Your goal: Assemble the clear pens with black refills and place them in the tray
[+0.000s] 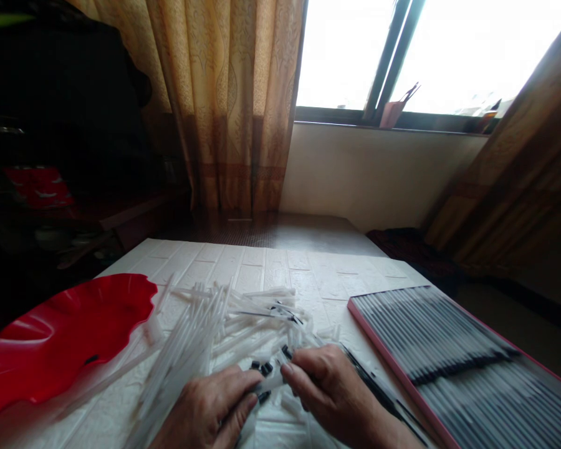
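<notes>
At the bottom centre, my left hand (215, 405) has thumb and fingers pressed together around small black-capped pieces (262, 368). Just right of it, my right hand (325, 377) is closed in a pinch at a translucent piece with a black end (286, 353). The fingertips of both hands are close together, and blur hides the exact hold. Behind and left of them lies a loose pile of translucent white tubes (201, 324). To the right, a pink-edged tray (378, 340) holds rows of clear tubes with black parts along the middle.
A red wavy-edged dish (70, 330) stands at the left with a small dark piece in it. Long black thin items (383, 390) lie beside the tray. The white brick-patterned tabletop (262, 262) meets a dark surface (308, 231) below the curtain (229, 112) and window.
</notes>
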Demonstrator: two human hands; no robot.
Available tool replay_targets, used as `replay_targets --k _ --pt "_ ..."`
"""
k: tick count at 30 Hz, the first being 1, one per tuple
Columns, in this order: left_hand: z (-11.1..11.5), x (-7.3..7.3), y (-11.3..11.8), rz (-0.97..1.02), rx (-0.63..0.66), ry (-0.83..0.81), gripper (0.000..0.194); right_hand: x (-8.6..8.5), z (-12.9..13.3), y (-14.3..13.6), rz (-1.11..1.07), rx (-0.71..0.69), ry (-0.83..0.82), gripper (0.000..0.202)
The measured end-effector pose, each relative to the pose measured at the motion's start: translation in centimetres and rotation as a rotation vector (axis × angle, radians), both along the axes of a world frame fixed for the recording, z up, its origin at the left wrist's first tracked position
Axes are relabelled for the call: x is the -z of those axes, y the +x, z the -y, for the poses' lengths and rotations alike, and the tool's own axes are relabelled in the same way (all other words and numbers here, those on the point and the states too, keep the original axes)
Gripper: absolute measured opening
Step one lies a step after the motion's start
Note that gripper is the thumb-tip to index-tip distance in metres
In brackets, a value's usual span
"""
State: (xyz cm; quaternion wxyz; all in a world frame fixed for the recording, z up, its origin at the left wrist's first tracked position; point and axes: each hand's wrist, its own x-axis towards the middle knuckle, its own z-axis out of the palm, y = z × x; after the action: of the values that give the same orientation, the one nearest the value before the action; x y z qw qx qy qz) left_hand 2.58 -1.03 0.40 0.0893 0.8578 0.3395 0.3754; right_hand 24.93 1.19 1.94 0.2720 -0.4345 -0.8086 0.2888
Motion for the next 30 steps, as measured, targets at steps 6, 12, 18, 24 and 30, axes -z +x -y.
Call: replay_targets --k 6,12,18,24,30 --pt "0.0 -0.1 -0.1 0.040 0.011 -0.061 0.020 -0.1 0.0 0.2 -0.016 0.010 0.014 0.037" --pt "-0.1 0.2 -0.3 0.072 -0.029 -0.042 0.021 -1.0 0.4 0.4 -0.116 -0.010 0.079 0.006" --pt "0.1 -0.4 -0.1 0.056 -0.021 -0.036 0.019 -0.4 0.1 0.3 -0.065 0.015 0.082 0.019" --pt "0.0 0.3 -0.1 0.026 0.007 -0.030 0.021 0.0 0.0 0.1 0.015 0.000 0.015 0.042" --pt "0.0 0.1 -0.2 0.052 0.007 -0.076 0.023 -0.6 -0.1 0.2 0.008 0.004 0.022 0.033"
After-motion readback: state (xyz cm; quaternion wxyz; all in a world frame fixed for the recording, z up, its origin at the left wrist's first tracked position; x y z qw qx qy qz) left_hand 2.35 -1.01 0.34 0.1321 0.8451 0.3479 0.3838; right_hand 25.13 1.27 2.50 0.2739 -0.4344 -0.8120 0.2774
